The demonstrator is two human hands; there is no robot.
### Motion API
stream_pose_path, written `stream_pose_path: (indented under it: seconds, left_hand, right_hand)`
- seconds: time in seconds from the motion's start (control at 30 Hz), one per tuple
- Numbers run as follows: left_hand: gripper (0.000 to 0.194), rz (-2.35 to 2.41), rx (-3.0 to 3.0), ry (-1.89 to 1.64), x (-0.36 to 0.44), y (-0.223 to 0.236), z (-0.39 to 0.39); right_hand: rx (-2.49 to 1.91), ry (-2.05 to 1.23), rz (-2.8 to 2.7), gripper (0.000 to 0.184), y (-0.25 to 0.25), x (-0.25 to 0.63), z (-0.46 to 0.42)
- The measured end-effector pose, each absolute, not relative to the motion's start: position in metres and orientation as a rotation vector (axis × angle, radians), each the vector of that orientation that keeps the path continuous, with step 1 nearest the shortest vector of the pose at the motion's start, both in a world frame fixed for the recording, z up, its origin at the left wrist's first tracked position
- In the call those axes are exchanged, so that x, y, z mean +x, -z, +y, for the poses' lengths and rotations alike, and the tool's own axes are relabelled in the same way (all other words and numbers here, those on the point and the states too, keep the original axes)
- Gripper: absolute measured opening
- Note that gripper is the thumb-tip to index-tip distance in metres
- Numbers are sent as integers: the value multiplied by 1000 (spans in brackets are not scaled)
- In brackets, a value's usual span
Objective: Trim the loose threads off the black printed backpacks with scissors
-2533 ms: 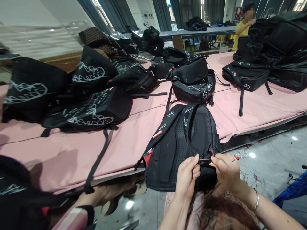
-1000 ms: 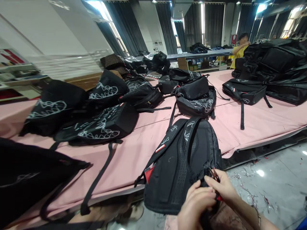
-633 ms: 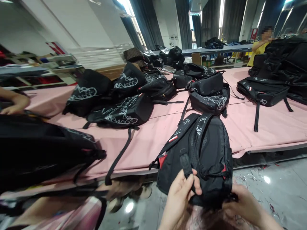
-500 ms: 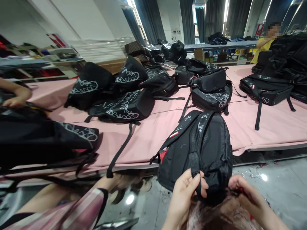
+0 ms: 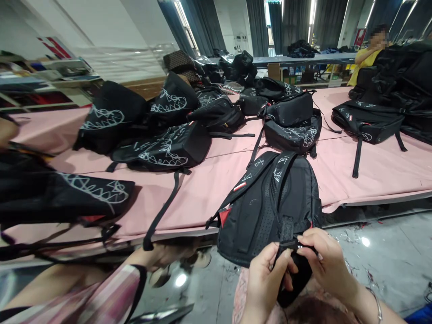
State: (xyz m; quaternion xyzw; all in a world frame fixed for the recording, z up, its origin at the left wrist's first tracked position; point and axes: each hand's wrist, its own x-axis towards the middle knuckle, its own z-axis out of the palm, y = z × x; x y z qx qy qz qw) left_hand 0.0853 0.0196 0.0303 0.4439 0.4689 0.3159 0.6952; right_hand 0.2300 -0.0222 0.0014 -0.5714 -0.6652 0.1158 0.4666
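A black backpack [image 5: 256,225] with white line drawings on its shoulder straps lies back side up, partly over the table's front edge. My left hand [image 5: 270,272] is closed on the lower end of a shoulder strap [image 5: 282,189], at the buckle area. Close beside it, my right hand [image 5: 320,254] pinches the same strap end from the right. The fingers of both hands nearly meet there and hide the buckle itself. A red tag [image 5: 224,216] shows at the pack's left side.
Several more black backpacks [image 5: 168,148] lie on the pink-covered table [image 5: 209,189]. A co-worker [image 5: 111,288] sits close on my left with another pack [image 5: 87,189]. Farther back at right stands a person in yellow [image 5: 362,60]. Scraps litter the grey floor [image 5: 378,252].
My right hand has come in from the pack's lower right side to the strap end beside my left hand. My left hand keeps its hold. The view has shifted slightly.
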Motion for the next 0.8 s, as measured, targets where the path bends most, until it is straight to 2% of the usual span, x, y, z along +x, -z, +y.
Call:
stream_pose_path:
  seconds: [0.43,0.5,0.6,0.67,0.73,0.8]
  left_hand:
    - [27,918,807,-717,86,-24,20]
    - [26,776,666,-700,85,-26,19]
    - [26,519,455,-550,85,-26,16]
    - [29,434,413,-414,88,-24,13]
    - [33,492,473,-392,91,-20,11]
    - [38,662,624,-525,93,-15,12]
  right_hand:
    - [-1320,-416,-1474,9,3,236,-26]
    - [-1323,-529,-1270,10,2,235,-25]
    - [-1284,-869,-1013,26,1,233,-19]
    - [-1248,-1095,-961,26,0,231,-13]
    - [-1264,-1184,-900,19,-1,230,-7]
    - [-1283,-1174,-813,27,-1,229,-2]
